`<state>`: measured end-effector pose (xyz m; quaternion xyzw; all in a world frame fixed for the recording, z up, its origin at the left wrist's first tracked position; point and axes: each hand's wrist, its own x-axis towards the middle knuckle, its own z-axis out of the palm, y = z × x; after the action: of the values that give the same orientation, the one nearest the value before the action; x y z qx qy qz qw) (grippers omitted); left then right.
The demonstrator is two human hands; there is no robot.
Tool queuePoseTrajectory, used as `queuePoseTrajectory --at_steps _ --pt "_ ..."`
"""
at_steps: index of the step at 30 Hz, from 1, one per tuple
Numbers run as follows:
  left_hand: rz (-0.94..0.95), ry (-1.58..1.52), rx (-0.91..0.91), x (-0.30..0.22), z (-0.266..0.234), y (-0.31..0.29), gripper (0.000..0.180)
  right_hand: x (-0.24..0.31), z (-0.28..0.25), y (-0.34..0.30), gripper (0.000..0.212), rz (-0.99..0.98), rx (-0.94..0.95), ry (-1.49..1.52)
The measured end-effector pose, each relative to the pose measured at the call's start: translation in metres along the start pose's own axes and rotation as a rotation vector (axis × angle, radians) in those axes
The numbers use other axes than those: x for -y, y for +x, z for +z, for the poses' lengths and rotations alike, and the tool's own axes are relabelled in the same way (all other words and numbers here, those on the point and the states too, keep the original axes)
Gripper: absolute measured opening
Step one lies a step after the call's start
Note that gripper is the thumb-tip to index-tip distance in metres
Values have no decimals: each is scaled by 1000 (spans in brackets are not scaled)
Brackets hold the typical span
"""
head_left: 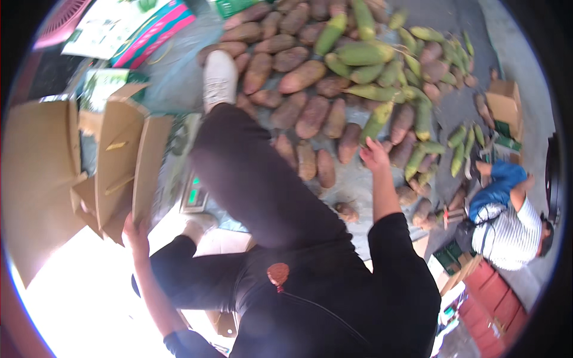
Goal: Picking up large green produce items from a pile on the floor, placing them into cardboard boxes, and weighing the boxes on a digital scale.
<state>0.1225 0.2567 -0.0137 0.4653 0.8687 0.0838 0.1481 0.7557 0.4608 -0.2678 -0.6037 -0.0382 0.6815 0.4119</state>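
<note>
My right hand is closed round the lower end of a long green radish, which points away from me over the pile. Around it lie more green radishes and many plump reddish-brown root vegetables. On the left, my left hand grips the near edge of an open cardboard box, at one of its raised flaps. The box's inside is mostly hidden by the flaps. Beside it stands a scale with a lit green display, partly covered by my leg.
My shoe rests at the edge of the vegetable pile. A pink and blue printed bag lies at the far left. Another person in a striped top crouches at the right, near a small cardboard box and red crates.
</note>
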Motion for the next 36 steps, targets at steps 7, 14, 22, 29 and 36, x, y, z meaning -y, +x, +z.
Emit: queuePoseTrajectory --at_steps 7,14,22,29,36 --pt "31 12 8 -30 -1 7 23 55 83 -43 36 -143 309 -386" --pt "43 23 -49 -26 -10 -1 21 110 272 -131 49 -495 613 -759" --pt "76 35 -63 -22 -5 -1 22 89 437 -215 50 -841 1038 -1019" --pt "63 83 -20 -23 -7 2 29 36 521 -298 21 -2262 836 -1440" --pt "-46 88 35 -29 -20 -7 43 -70 536 -350 11 -2492 1055 -1692"
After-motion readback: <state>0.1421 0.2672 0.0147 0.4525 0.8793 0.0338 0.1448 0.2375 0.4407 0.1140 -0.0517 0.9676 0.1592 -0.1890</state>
